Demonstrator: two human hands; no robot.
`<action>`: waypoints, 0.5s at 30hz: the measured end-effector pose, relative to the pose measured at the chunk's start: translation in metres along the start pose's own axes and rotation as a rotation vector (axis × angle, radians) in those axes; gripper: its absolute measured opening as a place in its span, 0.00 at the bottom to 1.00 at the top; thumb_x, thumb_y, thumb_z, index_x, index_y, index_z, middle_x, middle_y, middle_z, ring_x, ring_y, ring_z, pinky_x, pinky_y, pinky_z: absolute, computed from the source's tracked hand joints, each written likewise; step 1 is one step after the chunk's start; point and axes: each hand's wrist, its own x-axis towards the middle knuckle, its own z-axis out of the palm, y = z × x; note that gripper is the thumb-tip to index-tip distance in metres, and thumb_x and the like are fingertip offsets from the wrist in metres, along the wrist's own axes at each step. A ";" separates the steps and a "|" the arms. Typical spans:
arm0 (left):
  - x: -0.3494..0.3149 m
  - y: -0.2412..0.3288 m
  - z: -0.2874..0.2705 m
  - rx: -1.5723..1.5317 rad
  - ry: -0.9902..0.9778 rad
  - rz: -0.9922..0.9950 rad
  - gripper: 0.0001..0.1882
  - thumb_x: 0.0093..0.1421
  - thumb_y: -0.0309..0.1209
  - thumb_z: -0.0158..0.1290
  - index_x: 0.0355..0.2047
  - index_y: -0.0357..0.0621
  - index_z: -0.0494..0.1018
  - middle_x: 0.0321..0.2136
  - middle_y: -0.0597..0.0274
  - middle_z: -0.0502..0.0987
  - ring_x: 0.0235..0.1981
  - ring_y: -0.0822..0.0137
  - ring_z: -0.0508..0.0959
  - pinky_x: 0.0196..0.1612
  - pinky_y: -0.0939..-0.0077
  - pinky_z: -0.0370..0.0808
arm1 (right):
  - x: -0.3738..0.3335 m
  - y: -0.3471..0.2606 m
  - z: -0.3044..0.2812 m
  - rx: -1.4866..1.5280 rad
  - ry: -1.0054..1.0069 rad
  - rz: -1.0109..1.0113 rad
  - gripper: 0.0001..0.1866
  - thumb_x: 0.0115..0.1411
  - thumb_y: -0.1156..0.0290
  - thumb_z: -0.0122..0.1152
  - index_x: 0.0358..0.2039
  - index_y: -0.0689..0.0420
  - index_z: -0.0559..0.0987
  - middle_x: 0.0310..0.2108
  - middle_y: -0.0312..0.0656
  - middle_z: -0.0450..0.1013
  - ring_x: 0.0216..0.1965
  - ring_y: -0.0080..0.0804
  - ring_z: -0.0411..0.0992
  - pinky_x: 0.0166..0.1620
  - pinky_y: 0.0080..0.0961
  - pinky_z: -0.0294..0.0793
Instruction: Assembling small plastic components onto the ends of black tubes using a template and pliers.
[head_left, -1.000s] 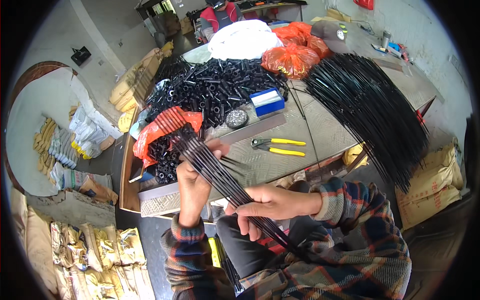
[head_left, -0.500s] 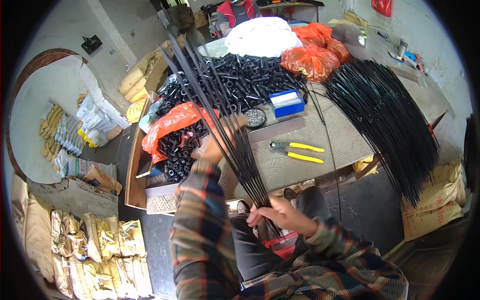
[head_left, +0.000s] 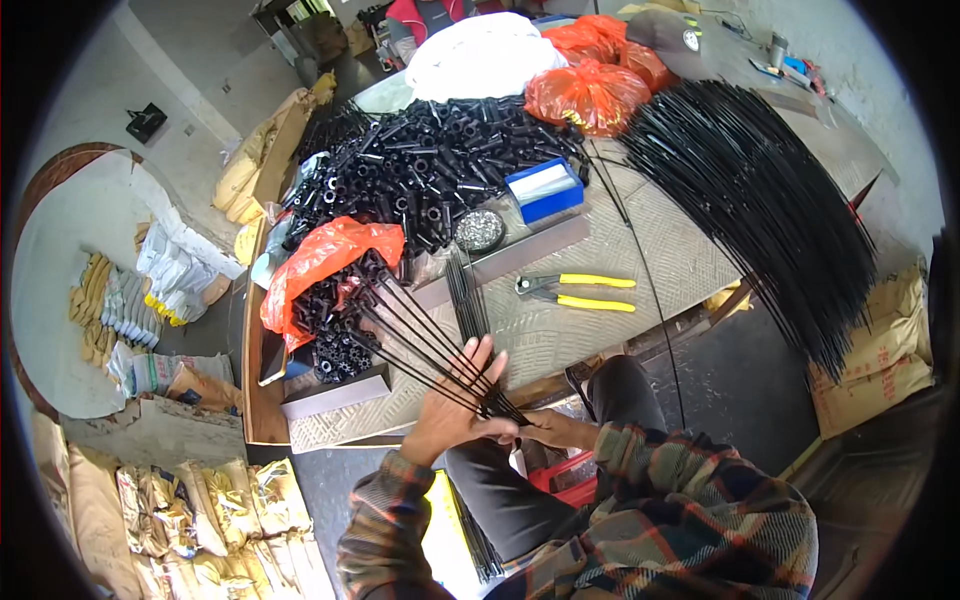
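Several thin black rods (head_left: 425,335) fan out from my hands over the near table edge, their far ends at the heap of small black parts (head_left: 345,310). My right hand (head_left: 552,428) is closed around their near ends, partly hidden by my left hand. My left hand (head_left: 455,405) lies against the rods, fingers stretched out beneath them and thumb beside the gathered ends. Another tight group of black rods (head_left: 466,300) runs behind my left fingertips; whether it joins the held bunch is hidden. Yellow-handled pliers (head_left: 580,290) lie to the right.
Beyond are black tubular fittings (head_left: 400,165), a blue box (head_left: 547,192), a round dish (head_left: 480,231), a metal bar (head_left: 530,250) and red bags (head_left: 588,97). Long black rods (head_left: 760,210) overhang the right edge. Packed sacks (head_left: 210,510) lie lower left. A person (head_left: 428,18) is at the back.
The rods have come down from a raised, upright slant to a low fan over the table edge. My left hand has drawn back toward my right hand, its fingers now stretched.
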 end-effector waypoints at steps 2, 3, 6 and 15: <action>0.012 0.000 0.016 0.024 0.072 -0.043 0.45 0.45 0.55 0.56 0.58 0.42 0.57 0.60 0.51 0.56 0.61 0.49 0.55 0.60 0.60 0.56 | -0.011 -0.007 -0.014 -0.013 0.020 0.051 0.16 0.65 0.68 0.45 0.48 0.62 0.71 0.42 0.37 0.74 0.46 0.23 0.68 0.52 0.22 0.64; 0.017 0.002 0.020 0.017 0.085 -0.050 0.44 0.46 0.54 0.57 0.58 0.41 0.57 0.60 0.52 0.57 0.61 0.51 0.56 0.60 0.61 0.57 | -0.021 -0.021 -0.022 -0.220 0.120 0.054 0.15 0.65 0.69 0.45 0.48 0.62 0.71 0.42 0.37 0.73 0.46 0.24 0.68 0.52 0.22 0.64; 0.016 0.004 0.026 0.040 0.148 -0.066 0.42 0.47 0.50 0.57 0.58 0.40 0.58 0.59 0.52 0.58 0.61 0.53 0.57 0.59 0.62 0.59 | -0.063 -0.040 -0.051 -0.251 0.392 -0.179 0.16 0.64 0.68 0.44 0.48 0.64 0.71 0.42 0.41 0.74 0.46 0.29 0.70 0.52 0.24 0.66; 0.021 0.004 0.026 0.099 0.189 -0.019 0.40 0.47 0.49 0.58 0.56 0.39 0.62 0.57 0.53 0.62 0.60 0.55 0.60 0.59 0.64 0.60 | -0.108 -0.140 -0.089 0.297 0.978 -0.592 0.27 0.63 0.43 0.34 0.41 0.53 0.70 0.18 0.31 0.63 0.14 0.21 0.60 0.20 0.20 0.63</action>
